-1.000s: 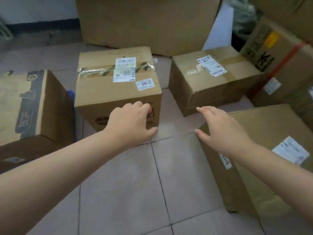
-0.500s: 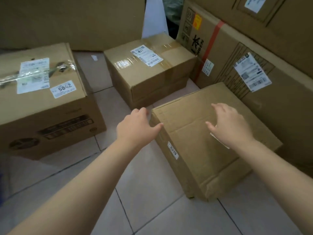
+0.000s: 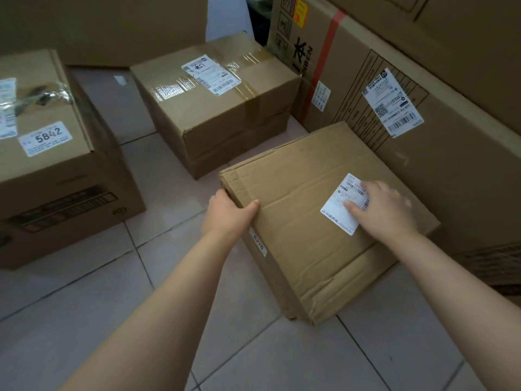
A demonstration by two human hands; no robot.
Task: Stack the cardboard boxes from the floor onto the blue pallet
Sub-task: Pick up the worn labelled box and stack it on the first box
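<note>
Both hands meet the creased flat brown cardboard box (image 3: 307,221): left hand (image 3: 228,213) clasps its corner, right hand (image 3: 386,207) lies unclenched on top; probably light, so opposite edges suit.

two bare forearms come into the head view from the bottom edge, one from about 7 o'clock, the other from about 4 o'clock. no sleeve, glove, watch or ring shows on either. the left grip (image 3: 229,214) and right grip (image 3: 384,208) are plain bare hands with short, unpainted nails where visible.
</note>
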